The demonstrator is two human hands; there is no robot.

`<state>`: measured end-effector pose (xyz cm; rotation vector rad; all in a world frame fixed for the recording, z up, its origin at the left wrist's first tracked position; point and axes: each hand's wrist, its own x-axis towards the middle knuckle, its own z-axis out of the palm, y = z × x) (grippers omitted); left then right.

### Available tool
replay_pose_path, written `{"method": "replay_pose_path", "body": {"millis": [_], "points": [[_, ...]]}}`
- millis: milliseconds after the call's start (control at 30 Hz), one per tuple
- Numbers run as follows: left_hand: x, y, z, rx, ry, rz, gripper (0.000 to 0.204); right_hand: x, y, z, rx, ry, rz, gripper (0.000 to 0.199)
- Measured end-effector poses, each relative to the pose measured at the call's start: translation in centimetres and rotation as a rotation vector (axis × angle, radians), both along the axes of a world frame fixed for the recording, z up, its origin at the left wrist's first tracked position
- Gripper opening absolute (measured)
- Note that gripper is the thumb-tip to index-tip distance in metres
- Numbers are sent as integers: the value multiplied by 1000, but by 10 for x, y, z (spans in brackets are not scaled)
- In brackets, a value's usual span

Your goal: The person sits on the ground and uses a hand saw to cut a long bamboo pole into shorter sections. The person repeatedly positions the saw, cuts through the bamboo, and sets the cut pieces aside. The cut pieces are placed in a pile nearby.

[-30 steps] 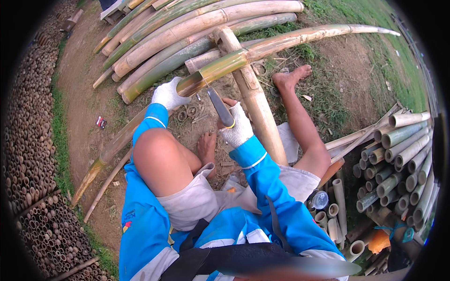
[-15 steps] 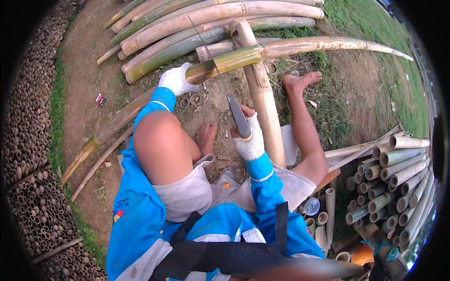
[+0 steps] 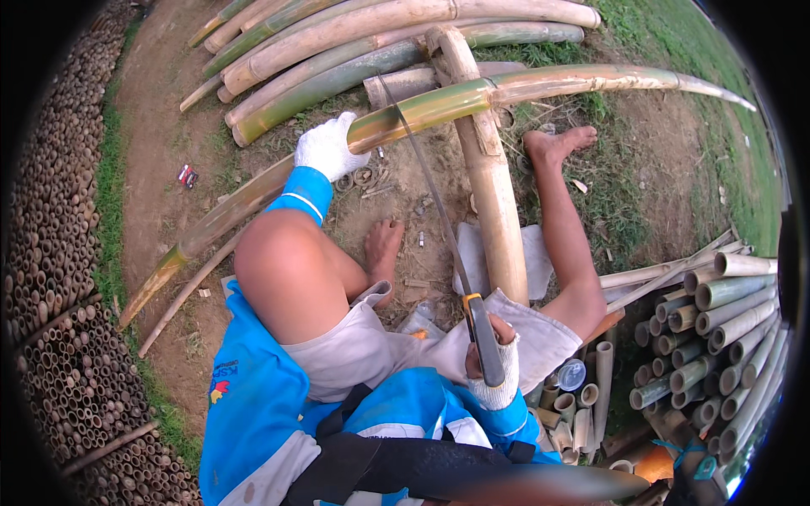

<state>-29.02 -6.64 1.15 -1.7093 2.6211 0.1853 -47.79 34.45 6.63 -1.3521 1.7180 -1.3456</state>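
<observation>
Across the upper middle of the frame lies a long, bent, green and tan bamboo pole (image 3: 430,111), running from the left side down low to a thin tip at the upper right. It goes across a thick, pale bamboo post (image 3: 498,215) near the post's top end. My left hand (image 3: 327,150), in a white knit glove, is curled around the pole just left of the top middle. My right hand (image 3: 496,358), in a white glove that leaves some fingertips bare, is low and right of the middle. It is closed tight around the handle of a long, thin metal saw with a black and yellow grip (image 3: 458,263). The saw slants up and left, and its thin blade touches the pole between my left hand and the post. I cannot tell how deep the blade goes.

At the top of the frame, thick green and tan bamboo poles (image 3: 337,49) lie side by side on the ground. More cut bamboo poles (image 3: 717,333) are piled at the right, with their round ends facing me. Lots of small, round, brown bamboo ends (image 3: 63,228) fill the left edge.
</observation>
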Motion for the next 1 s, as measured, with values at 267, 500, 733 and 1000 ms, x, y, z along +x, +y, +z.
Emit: {"method": "replay_pose_path", "body": {"millis": [267,500,733,1000], "points": [[2,5,11,-47,30,-42,73,-6,-237,-72,-154,-89,11,66],[-1,2,2,-12,5,-29,68,-4,9,-44,86,-335,44,71],[0,2,2,-22,18,-4,67,-8,-121,-45,127,-151,23,65],[1,10,13,-31,-25,-37,74,0,-161,-77,-152,-23,31,56]]}}
